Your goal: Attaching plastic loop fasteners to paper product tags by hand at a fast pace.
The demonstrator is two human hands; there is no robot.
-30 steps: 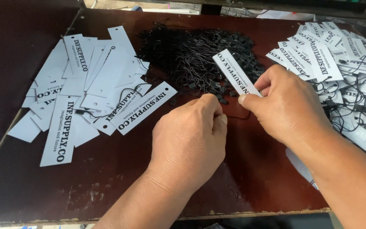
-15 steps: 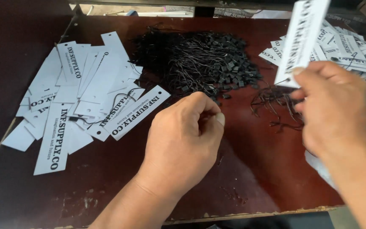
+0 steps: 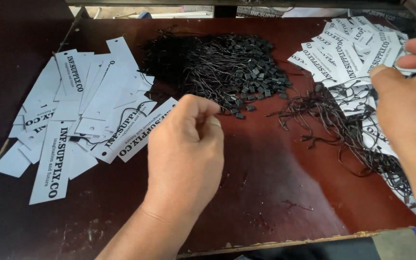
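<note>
My left hand (image 3: 186,154) sits low over the middle of the dark reddish table (image 3: 275,192), fingers curled in, thumb and forefinger pinched together near the top; I cannot tell whether anything is caught between them, since nothing shows clearly in the pinch. Just beyond its fingertips lies the big heap of black strings (image 3: 217,67) with their small square black clasps, spread across the far middle of the table. Right beside the hand, on its left, is a loose pile of white paper tags (image 3: 83,110) with black lettering, overlapping each other at all angles, one long tag pointing toward me near the front edge, another slanting up close to my knuckles. My right hand (image 3: 405,103) is at the right edge of the view, partly cut off, thumb and fingers closing lightly on the edge of a white tag from the second stack of white tags (image 3: 347,53) fanned out at the far right. Beneath and in front of that hand, a tangle of black strings (image 3: 343,125) trails from those tags across the wood toward the front corner, well apart from my left hand
</note>
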